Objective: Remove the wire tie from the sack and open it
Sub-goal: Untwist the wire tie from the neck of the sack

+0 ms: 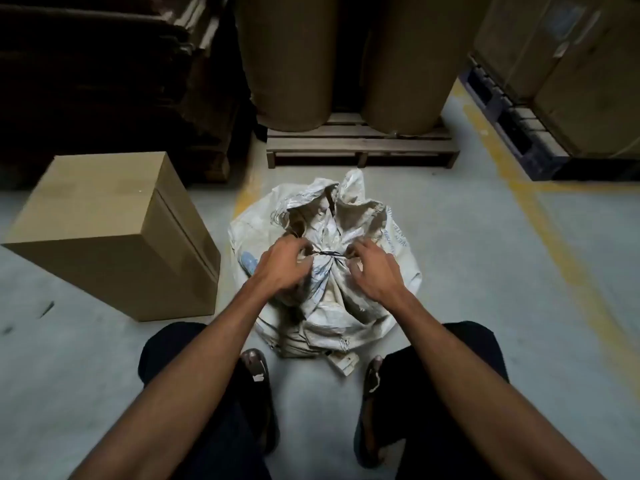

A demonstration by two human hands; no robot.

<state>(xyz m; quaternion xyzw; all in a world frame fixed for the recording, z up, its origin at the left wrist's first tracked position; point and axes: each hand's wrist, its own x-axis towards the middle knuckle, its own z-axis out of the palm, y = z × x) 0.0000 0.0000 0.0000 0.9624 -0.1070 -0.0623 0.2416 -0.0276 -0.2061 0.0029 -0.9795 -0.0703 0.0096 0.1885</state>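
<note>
A dirty white woven sack [346, 313] stands on the concrete floor between my feet, its neck bunched and its mouth crumpled above. A thin dark wire tie [328, 253] runs around the neck. My left hand [282, 265] sits at the left end of the tie with curled fingers on the bunched neck. My right hand [372, 270] is at the right end of the tie, its fingertips curled at the wire. Whether either hand pinches the wire itself is hidden by the fingers.
A closed cardboard box [114, 233] stands to the left of the sack. Behind it a wooden pallet [362, 147] carries two big brown paper rolls [405, 64]. Dark stacks fill the far left, boxes on a pallet the far right. Yellow lines mark the floor.
</note>
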